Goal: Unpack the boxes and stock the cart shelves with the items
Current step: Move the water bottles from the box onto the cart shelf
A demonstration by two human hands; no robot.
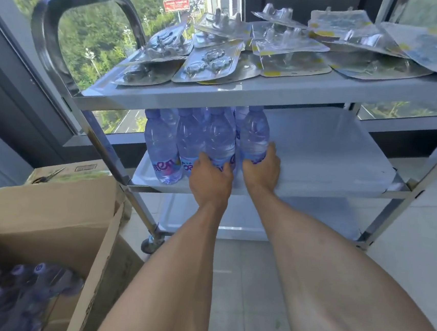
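A steel three-shelf cart (245, 98) stands before me. On the left of its middle shelf (332, 163) several clear water bottles stand upright. My left hand (210, 180) grips the base of one bottle (220, 138) in the front row. My right hand (262, 167) grips the base of the rightmost bottle (255, 134). Both bottles stand on the shelf. An open cardboard box (46, 218) at lower left holds several more bottles (20, 295) with purple caps.
Several blister-packed items (277, 45) cover the top shelf. The bottom shelf (246, 221) shows below. A curved cart handle (53, 16) rises at left. A second box with scissors (51, 174) on it sits behind the first. Windows stand behind the cart, tiled floor below.
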